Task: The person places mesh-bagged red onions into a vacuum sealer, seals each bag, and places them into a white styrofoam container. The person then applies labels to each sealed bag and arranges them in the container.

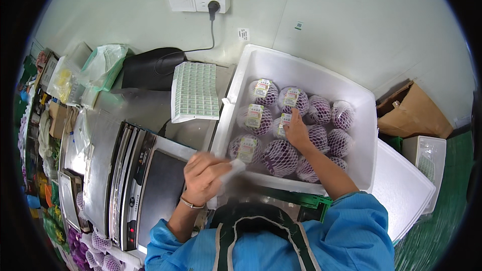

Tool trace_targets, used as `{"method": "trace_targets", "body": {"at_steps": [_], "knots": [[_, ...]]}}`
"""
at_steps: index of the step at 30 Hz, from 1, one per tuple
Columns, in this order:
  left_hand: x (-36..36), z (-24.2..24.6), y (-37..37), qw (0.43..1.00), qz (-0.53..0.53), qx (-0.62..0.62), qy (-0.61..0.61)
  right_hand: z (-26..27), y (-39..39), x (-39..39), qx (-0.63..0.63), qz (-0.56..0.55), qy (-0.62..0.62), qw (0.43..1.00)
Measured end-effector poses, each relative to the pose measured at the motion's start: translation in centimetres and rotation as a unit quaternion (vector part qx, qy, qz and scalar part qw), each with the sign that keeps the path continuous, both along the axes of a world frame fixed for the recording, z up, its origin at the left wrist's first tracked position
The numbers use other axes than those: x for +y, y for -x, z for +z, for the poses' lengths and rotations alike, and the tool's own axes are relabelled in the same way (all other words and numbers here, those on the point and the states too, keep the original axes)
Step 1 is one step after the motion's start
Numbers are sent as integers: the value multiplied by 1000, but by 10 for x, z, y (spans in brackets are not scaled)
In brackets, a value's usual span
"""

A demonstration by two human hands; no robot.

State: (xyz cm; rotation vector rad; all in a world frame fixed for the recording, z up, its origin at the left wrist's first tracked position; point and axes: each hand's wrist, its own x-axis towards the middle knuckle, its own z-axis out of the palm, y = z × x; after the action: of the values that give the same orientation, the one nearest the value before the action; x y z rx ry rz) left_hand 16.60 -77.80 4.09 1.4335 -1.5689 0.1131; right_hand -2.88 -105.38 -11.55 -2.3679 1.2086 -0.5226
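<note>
A white foam box holds several purple, round vegetables in white foam nets, such as one in the row nearest me. Printed labels lie on the ones at the left. With its fingers on the label of a netted vegetable in the middle row, my right hand reaches into the box. My left hand, blurred, is at the box's near left corner, its fingers closed on a small whitish piece that is too blurred to name.
Left of the box lie a sheet of green stickers and a film wrapping machine. A cardboard box and a white foam lid are at the right. A plugged-in cable hangs from the wall socket.
</note>
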Motion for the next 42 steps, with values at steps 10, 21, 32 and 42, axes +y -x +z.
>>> {"method": "trace_targets", "body": {"at_steps": [10, 21, 32, 42], "knots": [[-16, -11, 12, 957, -46, 283, -36, 195, -31, 111, -210, 325, -388, 836], [-17, -9, 17, 967, -75, 236, -50, 205, -9, 133, -280, 311, -146, 896], [22, -11, -7, 951, 24, 303, 48, 66, 35, 44, -111, 40, -448, 886], [-7, 14, -4, 998, -51, 28, 34, 73, 27, 55, 120, 49, -161, 978]]}}
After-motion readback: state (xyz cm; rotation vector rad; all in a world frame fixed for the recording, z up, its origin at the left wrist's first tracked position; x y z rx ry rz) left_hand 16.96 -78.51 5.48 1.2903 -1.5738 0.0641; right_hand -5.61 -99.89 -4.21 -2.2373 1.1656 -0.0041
